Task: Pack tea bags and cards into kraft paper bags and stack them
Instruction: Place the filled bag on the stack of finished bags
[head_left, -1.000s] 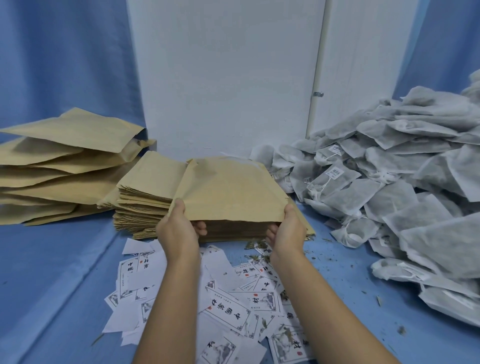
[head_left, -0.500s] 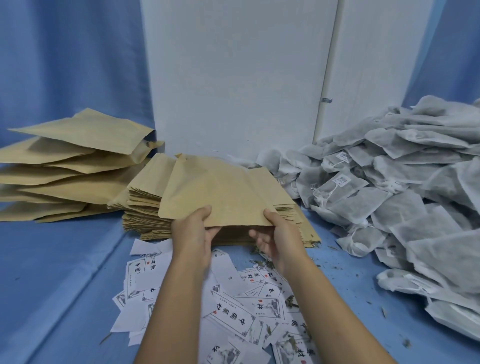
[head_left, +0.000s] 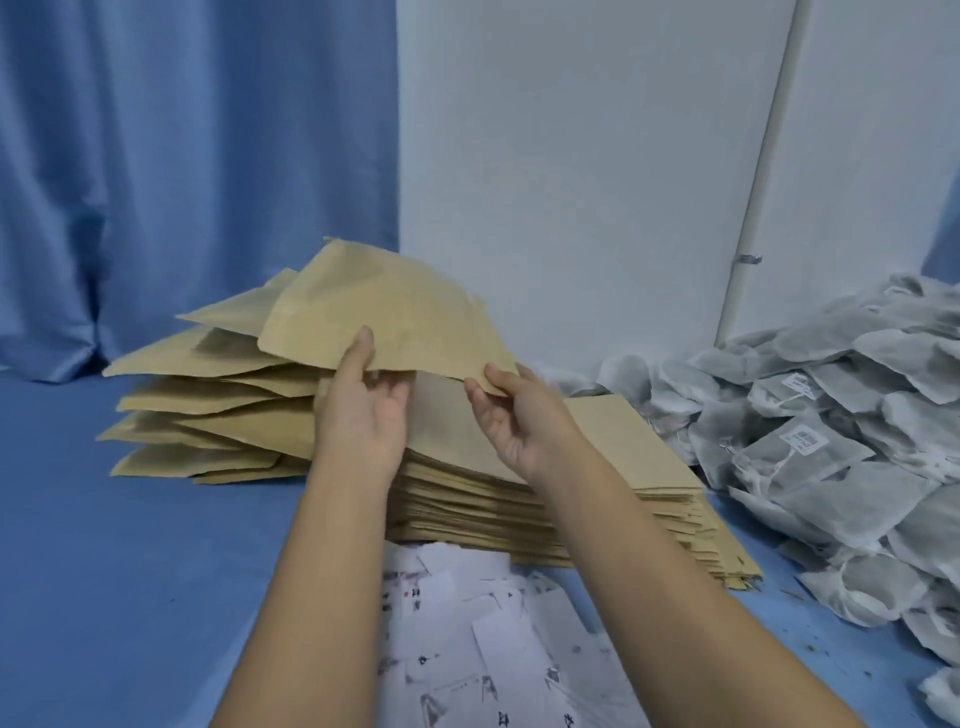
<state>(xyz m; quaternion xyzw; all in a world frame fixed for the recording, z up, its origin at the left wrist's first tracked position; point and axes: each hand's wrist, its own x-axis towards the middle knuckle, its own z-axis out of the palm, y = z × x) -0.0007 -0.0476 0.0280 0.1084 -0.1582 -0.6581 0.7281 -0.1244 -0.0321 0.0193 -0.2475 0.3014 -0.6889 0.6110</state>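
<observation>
Kraft bag (head_left: 384, 317), near edge pinched by fingers of left hand (head_left: 363, 415) and right hand (head_left: 517, 421), long axis rising away leftward.

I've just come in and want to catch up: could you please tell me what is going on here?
A person holds one kraft bag over the flat stack, the left hand and right hand each pinching its near edge. Cards lie in front of it, tea bags are heaped to the right, and a looser pile of bags sits to the left.
</observation>
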